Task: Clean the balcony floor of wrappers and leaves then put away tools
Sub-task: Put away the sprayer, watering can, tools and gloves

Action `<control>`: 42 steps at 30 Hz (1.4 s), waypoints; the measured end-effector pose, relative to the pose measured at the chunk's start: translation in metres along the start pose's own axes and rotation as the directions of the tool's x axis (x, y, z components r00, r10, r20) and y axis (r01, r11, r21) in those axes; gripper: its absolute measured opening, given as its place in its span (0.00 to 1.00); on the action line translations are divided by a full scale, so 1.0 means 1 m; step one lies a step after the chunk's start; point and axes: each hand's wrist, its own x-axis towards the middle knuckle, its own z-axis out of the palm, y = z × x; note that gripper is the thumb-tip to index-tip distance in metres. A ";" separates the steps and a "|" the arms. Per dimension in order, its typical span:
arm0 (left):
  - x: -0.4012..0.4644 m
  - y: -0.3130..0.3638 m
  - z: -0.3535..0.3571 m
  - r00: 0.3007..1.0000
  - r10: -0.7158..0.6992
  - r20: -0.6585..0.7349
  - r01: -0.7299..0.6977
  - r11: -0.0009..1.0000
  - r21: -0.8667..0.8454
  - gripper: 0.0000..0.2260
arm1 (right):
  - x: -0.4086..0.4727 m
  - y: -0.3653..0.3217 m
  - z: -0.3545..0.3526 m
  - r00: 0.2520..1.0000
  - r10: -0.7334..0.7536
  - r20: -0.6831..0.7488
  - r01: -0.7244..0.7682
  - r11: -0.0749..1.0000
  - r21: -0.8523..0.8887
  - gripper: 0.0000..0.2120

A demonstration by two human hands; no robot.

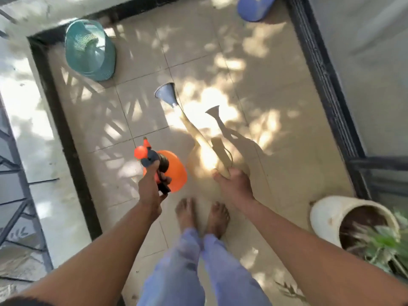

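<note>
Holding the orange spray bottle (170,171) by its handle, my left hand (151,184) sits mid-frame. My right hand (234,184) grips the beige watering can (198,146), its blue spout head (166,93) reaching toward the green basket (90,51), upper left.

Cut off, covered or smeared

Far beyond the right hand (235,184), a blue tub (256,7) is cropped by the top edge. That hand's fingers hide the grip of the beige watering can (205,151). Right of it, the potted plant (379,241) blurs and runs off-frame.
</note>
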 end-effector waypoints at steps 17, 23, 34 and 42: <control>0.187 0.273 0.117 0.972 0.111 -0.207 -0.078 0.983 0.163 0.24 | 0.259 -0.241 -0.030 0.993 0.122 0.002 -0.120 0.975 0.188 0.09; 0.248 0.342 0.176 0.968 0.198 -0.157 -0.176 0.974 0.144 0.18 | 0.375 -0.284 -0.025 0.994 0.095 0.054 -0.104 0.972 0.213 0.14; 0.333 0.437 0.267 0.938 0.255 -0.235 -0.262 0.965 0.003 0.18 | 0.508 -0.351 -0.044 0.983 0.060 0.172 -0.119 0.926 0.357 0.18; 0.377 0.461 0.308 0.951 0.241 -0.193 -0.249 0.968 -0.020 0.18 | 0.555 -0.343 -0.058 0.978 0.044 0.205 -0.112 0.935 0.336 0.10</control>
